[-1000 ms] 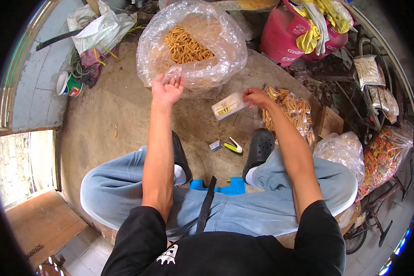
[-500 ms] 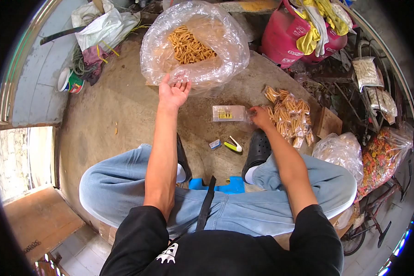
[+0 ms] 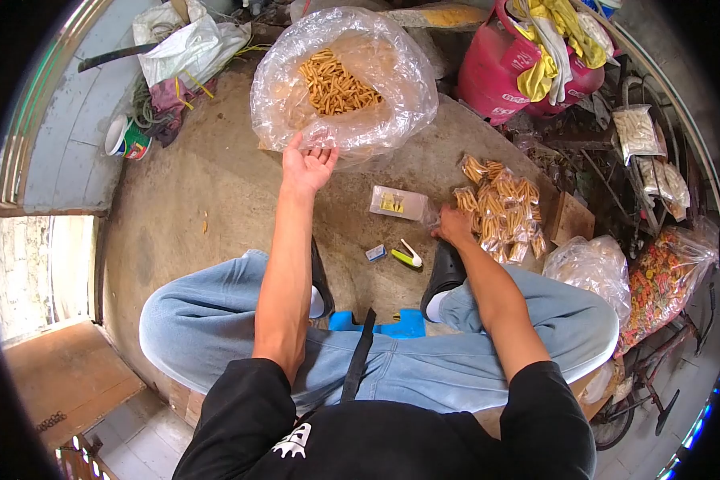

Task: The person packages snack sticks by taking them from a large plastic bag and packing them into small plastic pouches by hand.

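Note:
A large clear plastic bag (image 3: 272,96) stands open, with brown stick snacks (image 3: 338,84) inside. At its near rim is my left hand (image 3: 310,166), palm up, fingers apart and holding nothing. My right hand (image 3: 454,224) is closed at the right end of a stack of clear plastic packets (image 3: 400,203) with a yellow label; its fingertips are partly hidden. Just right of that hand lies a pile of filled snack packs (image 3: 508,206). Between my feet are a green and white stapler (image 3: 408,257) and a small blue and white box (image 3: 376,253).
Pink gas cylinders (image 3: 496,68) with yellow gloves stand at the back right. On the right are a clear plastic bag (image 3: 588,268) and a bag of colourful snacks (image 3: 668,276). A small tub (image 3: 128,138) and a white sack (image 3: 188,52) are at the left.
My right hand has come down and closer to me, and the packet stack has gone from tilted in the hand to lying nearly flat. My left hand stays by the big bag's rim.

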Action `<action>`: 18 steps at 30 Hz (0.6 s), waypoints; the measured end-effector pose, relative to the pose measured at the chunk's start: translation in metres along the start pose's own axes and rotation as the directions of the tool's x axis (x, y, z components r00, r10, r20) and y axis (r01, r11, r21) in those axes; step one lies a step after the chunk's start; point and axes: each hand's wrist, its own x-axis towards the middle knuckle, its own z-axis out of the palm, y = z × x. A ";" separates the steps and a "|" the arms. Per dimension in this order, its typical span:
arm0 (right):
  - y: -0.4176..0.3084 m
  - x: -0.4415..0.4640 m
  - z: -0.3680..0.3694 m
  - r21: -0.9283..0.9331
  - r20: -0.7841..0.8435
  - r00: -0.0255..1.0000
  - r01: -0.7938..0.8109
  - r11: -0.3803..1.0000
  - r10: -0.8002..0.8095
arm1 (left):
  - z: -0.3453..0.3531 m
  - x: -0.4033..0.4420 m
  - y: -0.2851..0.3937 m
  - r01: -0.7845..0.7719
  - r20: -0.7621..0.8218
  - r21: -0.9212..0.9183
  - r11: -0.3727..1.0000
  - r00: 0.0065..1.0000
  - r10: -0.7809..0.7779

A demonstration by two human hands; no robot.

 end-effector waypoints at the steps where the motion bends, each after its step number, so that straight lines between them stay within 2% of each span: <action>1: 0.001 0.000 0.000 0.040 0.021 1.000 -0.018 0.999 0.017 | 0.001 -0.001 -0.001 0.000 0.000 -0.001 1.000 1.000 0.000; 5: 0.005 -0.003 0.008 0.078 0.017 1.000 0.012 0.997 -0.013 | -0.002 -0.001 0.000 -0.002 -0.007 -0.002 1.000 1.000 0.002; 7: 0.011 0.001 0.024 0.220 -0.099 0.995 0.052 0.974 -0.030 | -0.002 -0.001 -0.001 0.003 0.003 0.004 1.000 1.000 -0.003; 8: 0.014 0.004 0.031 0.218 -0.098 0.995 0.051 0.975 -0.031 | 0.000 -0.003 -0.002 -0.005 -0.015 0.004 1.000 1.000 0.005; 10: 0.016 0.006 0.035 0.192 -0.227 0.967 0.160 0.968 -0.114 | 0.000 -0.003 -0.003 -0.013 -0.031 0.004 1.000 0.999 0.013; 11: 0.020 0.008 0.035 0.190 -0.228 0.967 0.159 0.969 -0.114 | 0.000 -0.003 -0.003 -0.002 -0.020 -0.003 1.000 1.000 0.002; 13: 0.024 0.013 0.027 0.374 -0.068 0.996 0.080 0.924 -0.058 | 0.000 -0.003 -0.003 0.005 -0.006 -0.013 1.000 1.000 -0.006; 17: 0.029 0.023 0.036 0.397 -0.078 0.996 0.077 0.914 -0.050 | -0.002 -0.004 -0.003 0.011 -0.004 -0.020 1.000 1.000 -0.012; 18: 0.029 0.023 0.035 0.431 -0.077 0.997 0.033 0.902 0.000 | -0.003 -0.005 -0.002 0.017 0.002 -0.015 1.000 1.000 -0.017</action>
